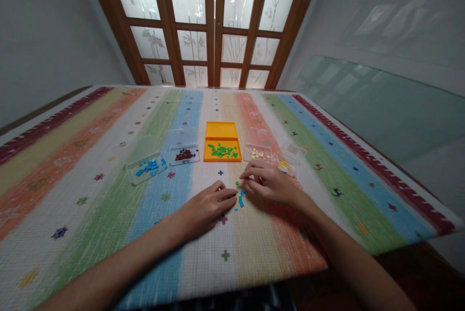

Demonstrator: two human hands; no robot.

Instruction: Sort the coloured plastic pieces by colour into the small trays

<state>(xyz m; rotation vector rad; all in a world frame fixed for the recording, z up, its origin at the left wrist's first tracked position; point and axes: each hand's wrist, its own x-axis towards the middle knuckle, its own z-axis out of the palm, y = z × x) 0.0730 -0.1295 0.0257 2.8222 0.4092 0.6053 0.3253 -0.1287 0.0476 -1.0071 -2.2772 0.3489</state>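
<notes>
Several small blue building bricks (241, 202) and a few green ones lie loose on the striped tablecloth between my two hands. My left hand (209, 207) rests low on the cloth, its fingers stretched toward these bricks and the tips just left of them. From the other side reaches my right hand (267, 182), fingers bent and somewhat apart, with the tips close to a small green brick (237, 183). No brick shows clearly within either hand. Beyond the hands, an orange box (222, 160) with its lid open holds several green bricks (221, 150).
Clear plastic boxes flank the orange one: blue bricks (150, 167) and dark red-brown bricks (185, 154) at left, pale bricks (257, 154) and yellow bricks (284, 165) at right. The striped tablecloth (225, 272) ends at the near table edge. Wooden glazed doors (214, 25) stand behind.
</notes>
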